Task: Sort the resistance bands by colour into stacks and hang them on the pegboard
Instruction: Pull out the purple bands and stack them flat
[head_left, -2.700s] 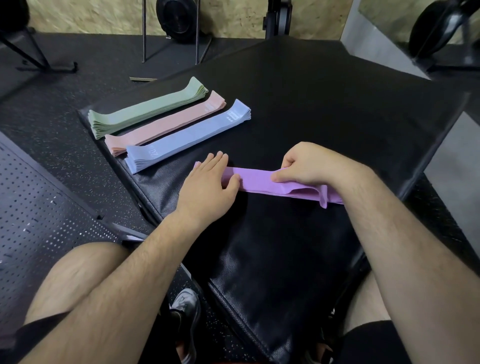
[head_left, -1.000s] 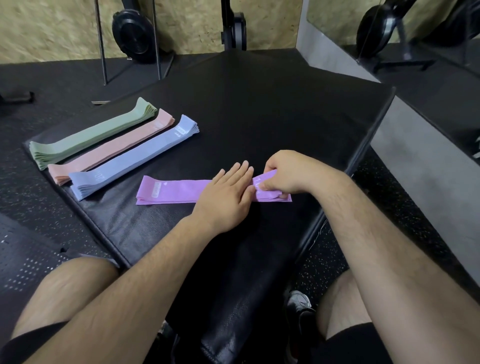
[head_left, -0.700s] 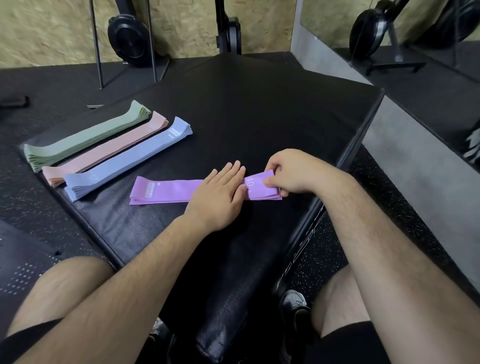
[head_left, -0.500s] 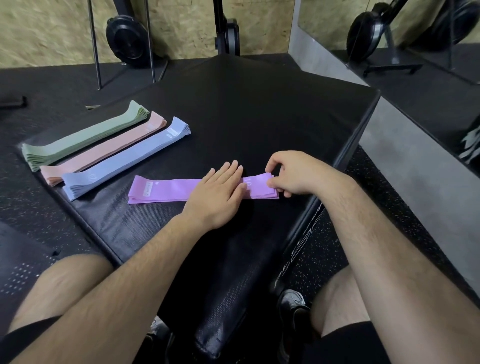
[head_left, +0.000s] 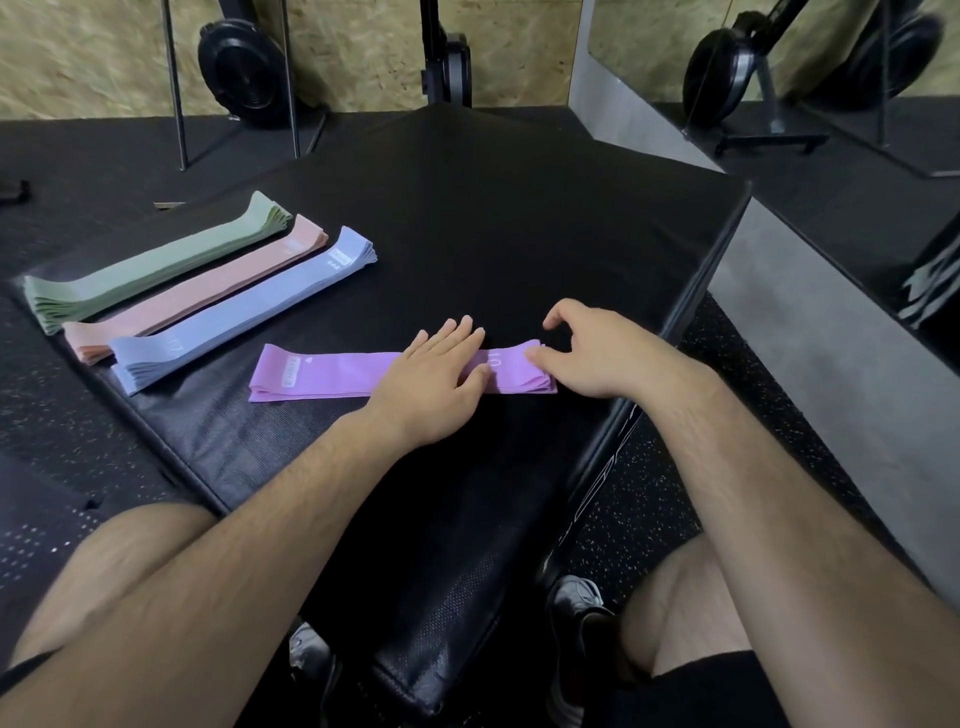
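Head view: four colour piles laid out, purple one under both hands

Low at far left, a perforated dark panel (head_left: 31, 540), probably the pegboard. Next to it, on the black padded mat (head_left: 493, 218), three piles side by side and slanting away: green stack (head_left: 156, 265) farthest, peach stack (head_left: 208, 293) touching it, blue stack (head_left: 234, 314) nearest. Right of those and apart from them, the purple stack (head_left: 332, 371), flat on the mat close to its right edge. Pinned at mid-length by the left hand (head_left: 431, 382), palm down, fingers straight and together. At the stack's right end, the right hand (head_left: 602, 353): thumb tip touching the top layer, forefinger lifted clear, other fingers loosely curved, clamped on nothing as far as can be seen. Farther right, speckled floor (head_left: 779, 441).

Judged light, soft and limp: thin fabric loops, free to slide over one another and fan out, as at the splayed ends of the other piles. No stiffness to count on; likely to droop at both ends once lifted. Not fragile, not slippery enough to need a hard squeeze. Best taken across the full width near the middle, thumb on top and fingers slid underneath, or pinched at one end through every layer, loops kept aligned for a peg. Looks sorted; yet to be hung.
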